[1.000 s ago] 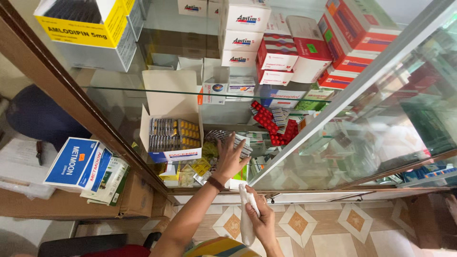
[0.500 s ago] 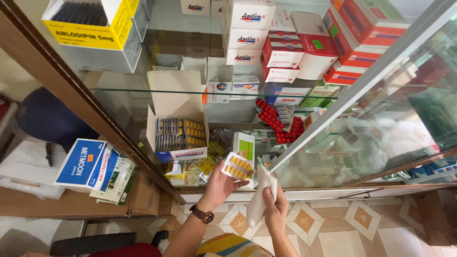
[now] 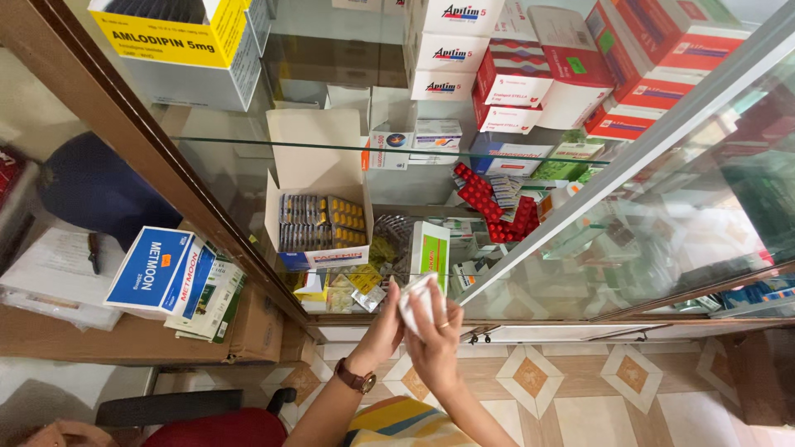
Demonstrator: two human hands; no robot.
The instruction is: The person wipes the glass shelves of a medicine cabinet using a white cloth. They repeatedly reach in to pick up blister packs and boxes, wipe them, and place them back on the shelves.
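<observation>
Both hands have come together just below the front edge of the cabinet's lowest shelf (image 3: 348, 285). A second ago the left hand (image 3: 383, 323) was stretched up into the shelf among the loose strips; half a second ago it had drawn back holding a blister strip with orange pills, while the right hand (image 3: 435, 339) hung lower with a small white bag. Now the two meet: the right hand's fingers are curled tight around the white bag (image 3: 416, 296), lifted to shelf height, and the left hand's fingers are bent in against the bag's near side, touching it. The strip no longer shows. Whether it sits inside the bag or is hidden behind the fingers, I cannot tell, though my guess is that it has gone in.

Nothing else has shifted. The open white carton of blister strips (image 3: 319, 219) stands at the shelf's left edge, a green and white box (image 3: 431, 252) stands upright just above the hands, and red strips (image 3: 484, 203) lie toward the shelf's right side. A blue and white box (image 3: 153, 269) rests on the brown counter (image 3: 99, 339) outside the cabinet's left frame.
</observation>
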